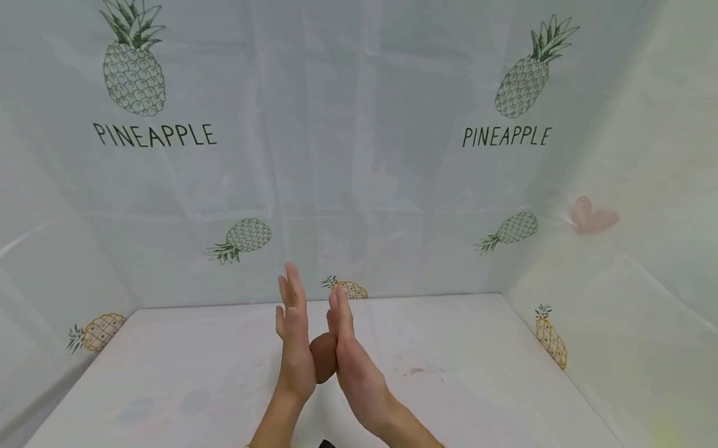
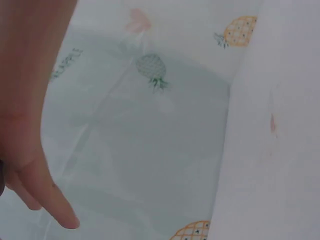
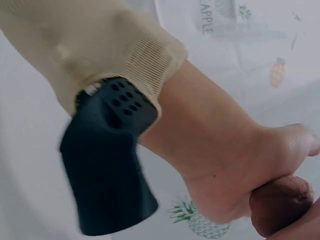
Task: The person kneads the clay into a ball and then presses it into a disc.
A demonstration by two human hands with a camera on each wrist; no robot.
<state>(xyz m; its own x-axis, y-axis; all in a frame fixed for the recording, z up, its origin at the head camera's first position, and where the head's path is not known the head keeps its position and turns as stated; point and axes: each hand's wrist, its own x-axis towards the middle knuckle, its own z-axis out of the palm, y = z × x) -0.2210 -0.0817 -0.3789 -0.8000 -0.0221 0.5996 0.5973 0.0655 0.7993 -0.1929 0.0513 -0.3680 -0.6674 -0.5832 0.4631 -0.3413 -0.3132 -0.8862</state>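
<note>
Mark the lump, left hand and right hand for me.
Lump (image 1: 323,358): head view, middle of its visible surface between the palms.
Left hand (image 1: 297,352): head view, middle of the hand, below the fingers.
Right hand (image 1: 356,369): head view, middle of the hand, below the fingers.

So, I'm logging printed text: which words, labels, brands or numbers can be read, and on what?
"PINEAPPLE": left on the creased, pale grey-green back sheet.
"PINEAPPLE": right on the same sheet.
"APPLE": right wrist view, on pale printed sheeting, start cut off by the frame.
In the left wrist view, lettering partly behind an arm is too blurred to read fully.
None shows on the brown, rounded lump.
</note>
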